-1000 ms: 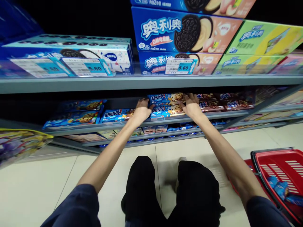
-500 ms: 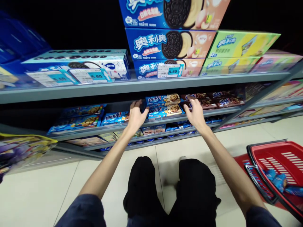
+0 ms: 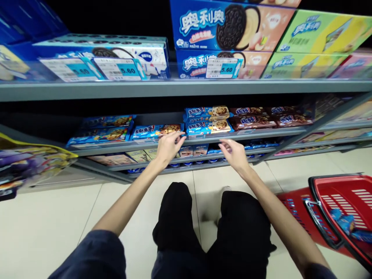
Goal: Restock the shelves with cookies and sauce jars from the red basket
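Observation:
My left hand [image 3: 169, 148] is just in front of the shelf edge, fingers loosely bent and apart, with nothing in it. Behind its fingertips lies a single blue cookie packet [image 3: 147, 131], partly covered by the hand. To the right of that, blue cookie packets [image 3: 200, 127] lie stacked and lined up at the shelf front. Below and to the right of the stack, my right hand [image 3: 235, 155] hangs before the shelf, empty, with thumb and fingers parted. Brown cookie packets [image 3: 252, 121] lie beside the blue stack.
Above, a shelf [image 3: 139, 90] with price tags holds Oreo boxes [image 3: 232, 27]. More blue packets [image 3: 107, 131] lie at the left. A red basket [image 3: 296, 211] with blue packets inside stands on the floor at right. A yellow-edged bag display [image 3: 31, 162] juts in at left.
Both hands have drawn back from the sides of the blue stack, down and toward me, leaving it on the shelf. The view has shifted slightly.

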The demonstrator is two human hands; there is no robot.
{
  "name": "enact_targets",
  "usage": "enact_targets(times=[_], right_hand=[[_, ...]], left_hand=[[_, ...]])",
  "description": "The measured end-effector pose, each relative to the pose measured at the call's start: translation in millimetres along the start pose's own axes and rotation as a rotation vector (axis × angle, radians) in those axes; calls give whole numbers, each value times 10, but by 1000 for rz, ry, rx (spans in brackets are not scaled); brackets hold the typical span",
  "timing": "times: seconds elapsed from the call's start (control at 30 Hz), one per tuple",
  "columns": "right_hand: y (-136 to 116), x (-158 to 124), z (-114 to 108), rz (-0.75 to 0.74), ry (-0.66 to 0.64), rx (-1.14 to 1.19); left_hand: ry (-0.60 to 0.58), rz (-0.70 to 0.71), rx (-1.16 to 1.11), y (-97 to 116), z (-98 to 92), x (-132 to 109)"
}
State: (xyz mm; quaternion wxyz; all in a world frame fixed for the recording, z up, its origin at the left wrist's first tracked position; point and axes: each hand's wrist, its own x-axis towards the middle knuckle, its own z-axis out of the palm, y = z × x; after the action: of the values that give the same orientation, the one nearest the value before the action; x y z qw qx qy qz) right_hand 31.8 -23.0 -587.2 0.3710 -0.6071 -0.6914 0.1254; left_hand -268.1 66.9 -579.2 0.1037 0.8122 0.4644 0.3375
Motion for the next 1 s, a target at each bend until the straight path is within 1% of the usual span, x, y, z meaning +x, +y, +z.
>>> enact_targets(times=[0.07, 0.1, 0.13, 0.2, 0.3, 0.43, 0.7, 0.83, 0.9, 0.93, 0.97, 1.0], right_hand=[[-150, 355, 170, -78, -65, -90], [-196, 474, 238, -103, -88, -128], [-222, 555, 291, -123, -102, -156], [-233, 626, 352, -148, -110, -192], [-217, 629, 356, -185, -108, -229], [-243, 645, 321, -233, -141, -282], [-272, 681, 298, -239, -215, -413], [-370, 721, 341, -236, -232, -428], [-418, 658, 302, -199, -209, -397], [-403, 580, 243, -177, -181, -363], [-344, 464, 151, -152, -143, -322], [-229, 306, 20, -120, -95, -281]], left_hand=[[-58, -16, 44, 43, 26, 76], [-70, -30, 55, 68, 43, 88], [-77, -43, 61, 90, 59, 90], [-77, -66, 63, 117, 85, 84], [-70, -80, 53, 115, 102, 88], [-61, -77, 49, 88, 101, 120], [-110, -100, 94, 181, 56, 127], [-122, -106, 145, 158, 15, 182], [-124, -100, 139, 157, -16, 184], [-118, -91, 122, 184, -30, 151], [-99, -82, 96, 231, -37, 86], [-75, -81, 63, 291, -37, -17]])
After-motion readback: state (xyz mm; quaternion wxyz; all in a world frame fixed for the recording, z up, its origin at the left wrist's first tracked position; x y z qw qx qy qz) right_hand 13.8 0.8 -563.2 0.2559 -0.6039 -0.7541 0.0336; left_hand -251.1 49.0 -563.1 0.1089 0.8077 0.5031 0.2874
